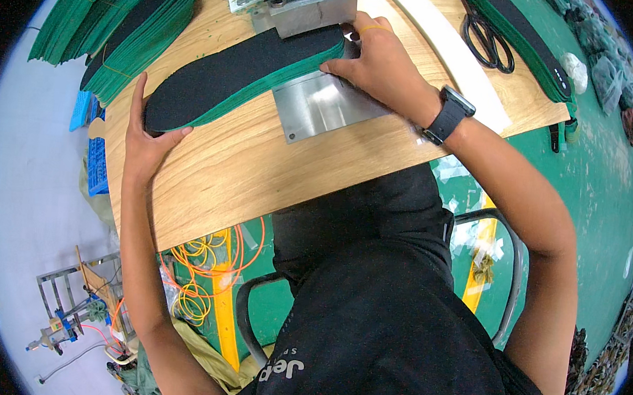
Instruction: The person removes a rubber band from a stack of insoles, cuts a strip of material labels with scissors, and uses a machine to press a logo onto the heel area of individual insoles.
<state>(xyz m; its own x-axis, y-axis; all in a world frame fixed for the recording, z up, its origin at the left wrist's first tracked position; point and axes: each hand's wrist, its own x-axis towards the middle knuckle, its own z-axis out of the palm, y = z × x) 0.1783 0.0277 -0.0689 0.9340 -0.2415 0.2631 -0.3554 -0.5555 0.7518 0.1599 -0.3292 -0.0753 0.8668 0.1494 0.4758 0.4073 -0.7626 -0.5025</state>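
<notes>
A stack of insoles (229, 78), black on top with green layered edges, lies slantwise across the wooden table in front of me. My left hand (150, 136) cups its rounded left end, fingers along the far side and thumb at the near edge. At the other end my right hand (374, 58) grips the stack between thumb and fingers; part of that end is hidden. Behind it, an upright metal plate (311, 15) of a machine stands against the stack's far edge. A flat shiny metal plate (326, 110) lies on the table, partly under the stack and my right hand.
More bundled insoles (134, 30) are piled at the far left, and others (522, 36) lie at the far right beside black-handled scissors (485, 44). A curved white strip (458, 61) crosses the wooden table (215, 183). Orange and yellow hoses (198, 270) lie below its near edge.
</notes>
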